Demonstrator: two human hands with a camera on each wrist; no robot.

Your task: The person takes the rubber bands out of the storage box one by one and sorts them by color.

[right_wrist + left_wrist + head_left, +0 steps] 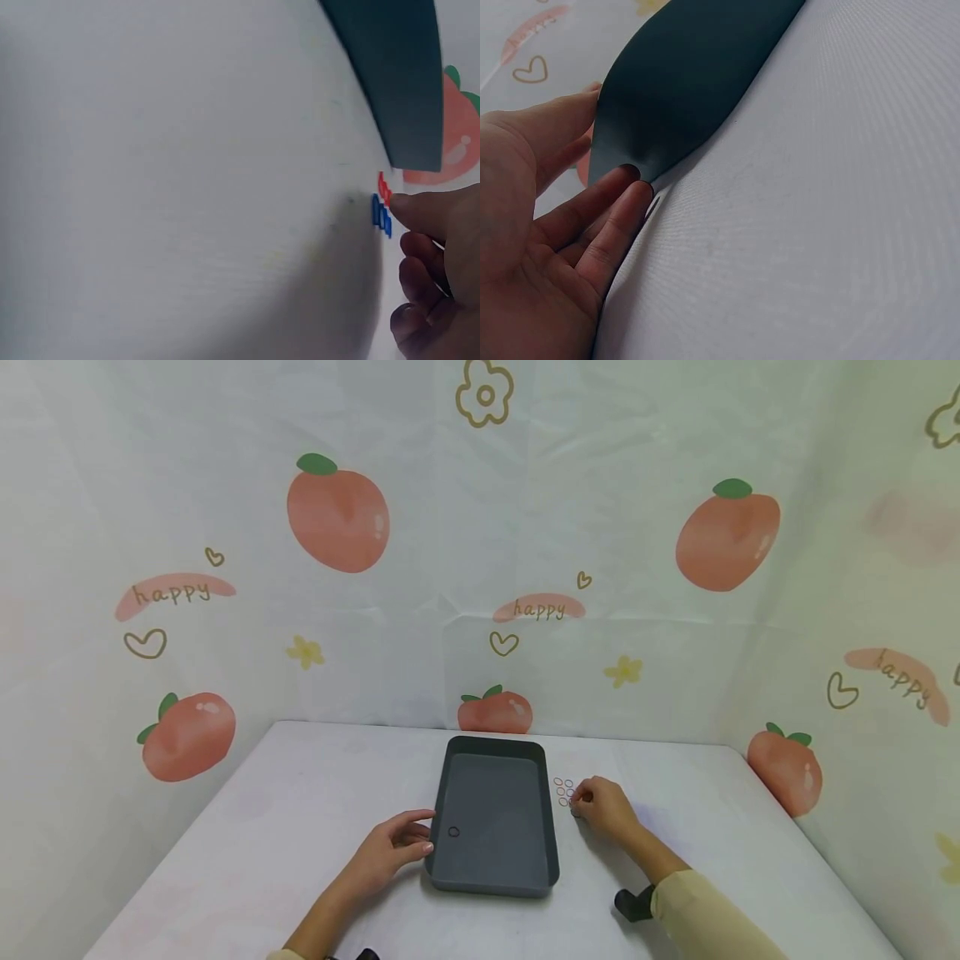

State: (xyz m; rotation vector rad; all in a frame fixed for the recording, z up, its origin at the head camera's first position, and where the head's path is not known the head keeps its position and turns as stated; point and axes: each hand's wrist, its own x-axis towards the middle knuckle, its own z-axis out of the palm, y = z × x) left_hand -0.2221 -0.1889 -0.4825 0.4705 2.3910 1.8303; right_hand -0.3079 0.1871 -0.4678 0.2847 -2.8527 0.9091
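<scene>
I see my left hand (390, 852) flat w/ straight fingers against the dark tray's (495, 885) left wall – one black ring (453, 832) lies inside it. Right hand (603, 810), fingers curled, touches the small rings (563, 788) on the table (262, 827) just right of the tray – can't tell if it's pinching one.

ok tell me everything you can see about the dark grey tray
The dark grey tray is a rectangular, matte, plastic-looking bin with rounded corners and raised walls. It sits flat near the middle of the white table. Inside lies one small dark ring. The left hand touches its left wall with straight fingers.
</scene>
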